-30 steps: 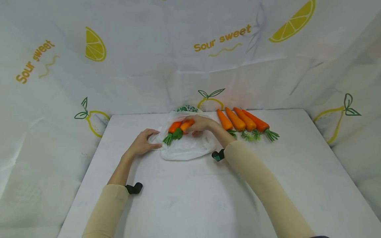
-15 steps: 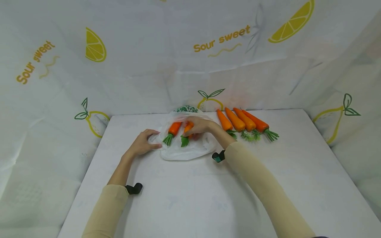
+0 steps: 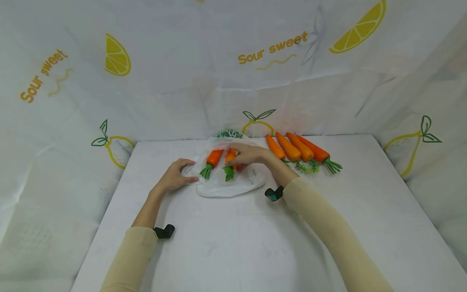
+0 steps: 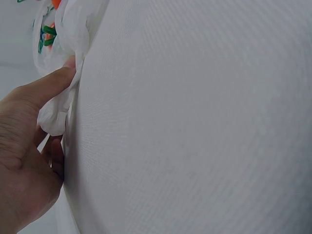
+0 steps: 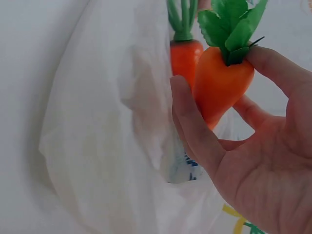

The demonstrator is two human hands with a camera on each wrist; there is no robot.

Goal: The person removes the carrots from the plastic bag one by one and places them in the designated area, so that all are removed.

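Observation:
A white plastic bag (image 3: 228,190) with a green leaf print lies on the table, its mouth toward me. My left hand (image 3: 176,174) holds the bag's left edge; in the left wrist view the thumb (image 4: 53,85) lies on the gathered plastic. Inside the mouth rests an orange-red carrot (image 3: 214,157) with a green stem tuft. To its right, my right hand (image 3: 248,155) holds a shorter orange carrot (image 5: 222,83) with broad green leaves, thumb and fingers around it, leaves toward me. Its tip is hidden by the fingers and bag.
Right of the bag, several carrots lie side by side at the table's back edge, including an orange carrot (image 3: 288,147) and a long red-orange carrot (image 3: 316,151) with green stems. A white cloth printed with lemons (image 3: 257,127) hangs behind the table (image 3: 226,243).
The right hand has turned the leafy carrot so its leaves point toward me, and set it apart, right of the other carrot in the bag. The left hand has stayed put.

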